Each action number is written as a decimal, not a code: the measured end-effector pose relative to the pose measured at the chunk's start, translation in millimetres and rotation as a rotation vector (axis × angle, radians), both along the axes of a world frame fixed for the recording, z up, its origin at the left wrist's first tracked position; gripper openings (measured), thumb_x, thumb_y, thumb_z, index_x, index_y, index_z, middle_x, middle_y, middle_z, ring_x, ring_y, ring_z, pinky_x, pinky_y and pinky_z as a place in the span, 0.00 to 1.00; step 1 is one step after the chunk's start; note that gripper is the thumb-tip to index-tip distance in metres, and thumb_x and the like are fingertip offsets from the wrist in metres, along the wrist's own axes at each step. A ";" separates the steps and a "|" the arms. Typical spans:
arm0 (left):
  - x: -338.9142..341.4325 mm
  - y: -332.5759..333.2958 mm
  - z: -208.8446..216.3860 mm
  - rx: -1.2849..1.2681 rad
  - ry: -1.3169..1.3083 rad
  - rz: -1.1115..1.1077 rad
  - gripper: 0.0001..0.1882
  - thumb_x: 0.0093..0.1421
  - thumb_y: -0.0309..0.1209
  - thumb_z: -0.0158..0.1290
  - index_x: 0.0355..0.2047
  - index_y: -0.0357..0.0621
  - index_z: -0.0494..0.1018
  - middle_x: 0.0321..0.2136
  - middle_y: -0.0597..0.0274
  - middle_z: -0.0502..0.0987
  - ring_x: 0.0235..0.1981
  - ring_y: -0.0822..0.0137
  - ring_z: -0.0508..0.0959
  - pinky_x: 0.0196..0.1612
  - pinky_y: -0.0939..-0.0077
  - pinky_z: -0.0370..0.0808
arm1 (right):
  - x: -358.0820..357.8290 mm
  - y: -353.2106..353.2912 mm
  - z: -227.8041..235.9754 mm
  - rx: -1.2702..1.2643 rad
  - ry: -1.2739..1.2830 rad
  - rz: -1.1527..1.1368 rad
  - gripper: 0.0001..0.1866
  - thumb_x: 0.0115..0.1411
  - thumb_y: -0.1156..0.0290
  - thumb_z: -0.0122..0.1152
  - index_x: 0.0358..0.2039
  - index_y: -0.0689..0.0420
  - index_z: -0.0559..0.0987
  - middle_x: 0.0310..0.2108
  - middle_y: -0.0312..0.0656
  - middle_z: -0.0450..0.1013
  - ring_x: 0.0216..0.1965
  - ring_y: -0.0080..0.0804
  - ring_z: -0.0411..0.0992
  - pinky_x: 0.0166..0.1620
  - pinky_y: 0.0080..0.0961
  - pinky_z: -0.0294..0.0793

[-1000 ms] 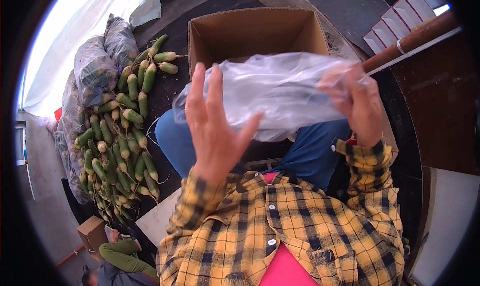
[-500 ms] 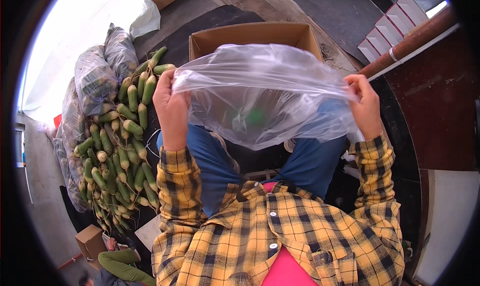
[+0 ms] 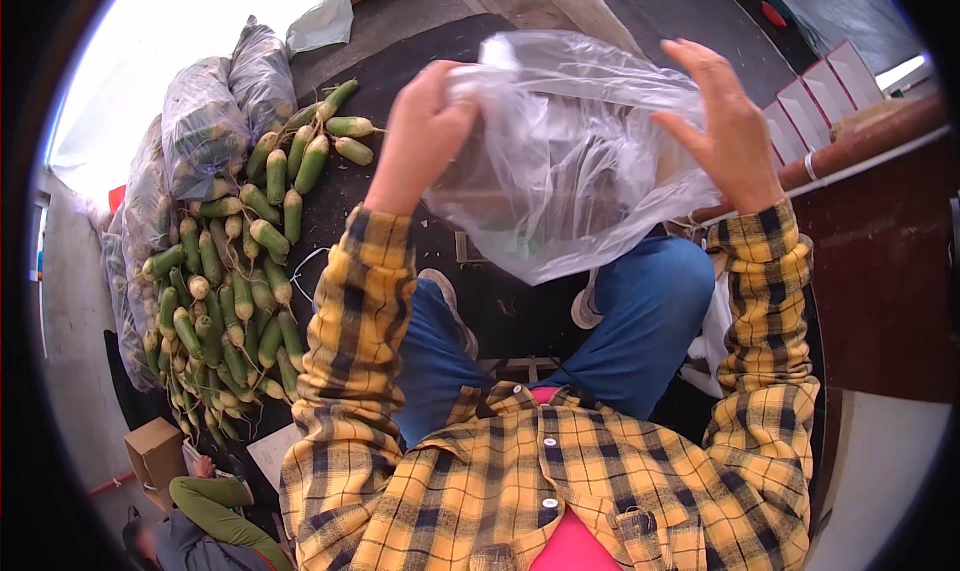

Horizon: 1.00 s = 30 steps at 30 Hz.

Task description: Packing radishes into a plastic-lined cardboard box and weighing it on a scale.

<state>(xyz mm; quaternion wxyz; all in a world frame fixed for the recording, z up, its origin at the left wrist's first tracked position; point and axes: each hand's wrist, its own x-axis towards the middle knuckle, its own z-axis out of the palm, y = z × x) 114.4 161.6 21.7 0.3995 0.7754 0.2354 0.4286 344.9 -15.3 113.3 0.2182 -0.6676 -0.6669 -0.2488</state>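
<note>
In front of me hangs a clear plastic bag [image 3: 580,171], crumpled and spread wide. My left hand [image 3: 428,136] is closed on the bag's upper left edge. At the bag's right side my right hand [image 3: 728,131] is open, thumb and fingers apart; whether it touches the film I cannot tell. Through the film, brown cardboard shows dimly, mostly hidden by the bag. To my left lies a big heap of green radishes [image 3: 235,291] with pale root ends, several of them in a small cluster [image 3: 310,151] at its far end.
Filled clear bags of radishes [image 3: 205,121] stand along the heap's left side. At lower left another person [image 3: 215,521] sits near a small cardboard box [image 3: 157,456]. A brown pole [image 3: 870,146] and red-edged white panels [image 3: 825,96] are at far right. Black sheeting [image 3: 380,241] covers the ground.
Both hands have moved up and away from me with the bag, the left also rightward. My right hand has let go of the bag's edge and opened. The bag now covers the cardboard box.
</note>
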 end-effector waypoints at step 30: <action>19.6 47.7 -47.3 -0.525 -0.102 0.270 0.08 0.55 0.30 0.53 0.31 0.37 0.75 0.24 0.62 0.76 0.26 0.72 0.74 0.31 0.79 0.70 | -81.1 142.4 -122.2 -0.735 0.059 0.110 0.09 0.57 0.70 0.45 0.32 0.60 0.73 0.25 0.51 0.75 0.30 0.47 0.76 0.33 0.39 0.75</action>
